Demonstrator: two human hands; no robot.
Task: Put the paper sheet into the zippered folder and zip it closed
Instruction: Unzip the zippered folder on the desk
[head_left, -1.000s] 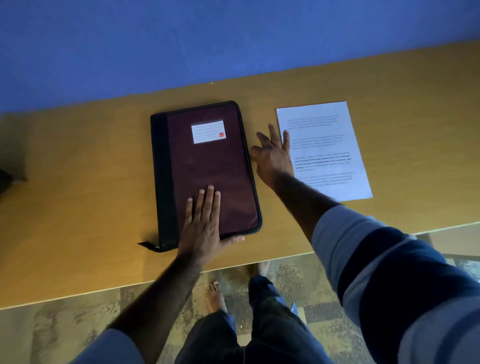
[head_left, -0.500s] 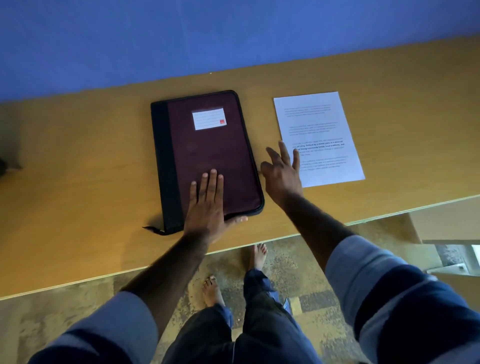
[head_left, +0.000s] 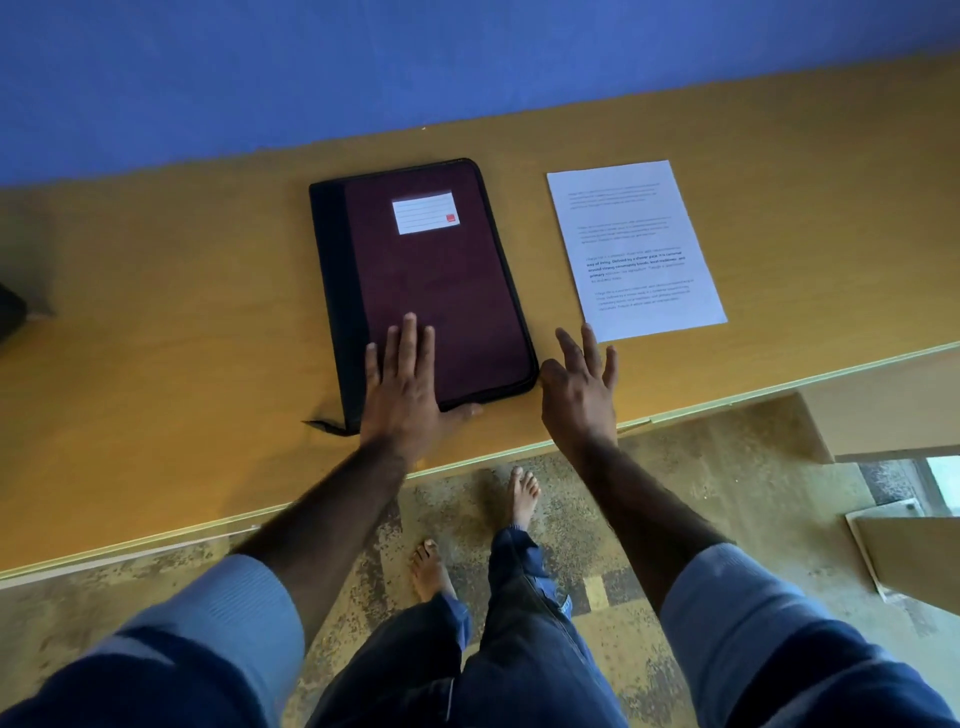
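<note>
Left hand (head_left: 402, 387): open and flat, palm down, pressing on the near end of the folder (head_left: 431, 291). Its thumb lies along the folder's near edge.

Right hand (head_left: 579, 387): open, spread wide, holding nothing. It is just to the right of the folder's near right corner, with the thumb almost at that corner. Whether it touches the table (head_left: 156, 338) cannot be told.

Paper sheet (head_left: 634, 244): flat on the table, printed side up, just beyond the right hand's fingertips. It is apart from them and from the folder.

Folder: dark maroon with a black spine, lying flat and shut under the left hand and stretching away from it. A white label (head_left: 425, 213) sits near its far end.

Zip pull (head_left: 324, 426): a black tab sticking out at the folder's near left corner, just left of the left wrist.

Inside the folder: hidden. The cover is down and the zip looks closed along the right side and near edge, so any contents cannot be seen.

Step in hand: probably opening the folder, since the sheet is not yet inside.

Doing it well: one palm should press the cover so the folder does not slide. The other hand should pinch the tab and draw it slowly round each corner. The cover should be laid fully open before the sheet is lifted. The sheet should then go in flat, its edges clear of the zip teeth.
</note>
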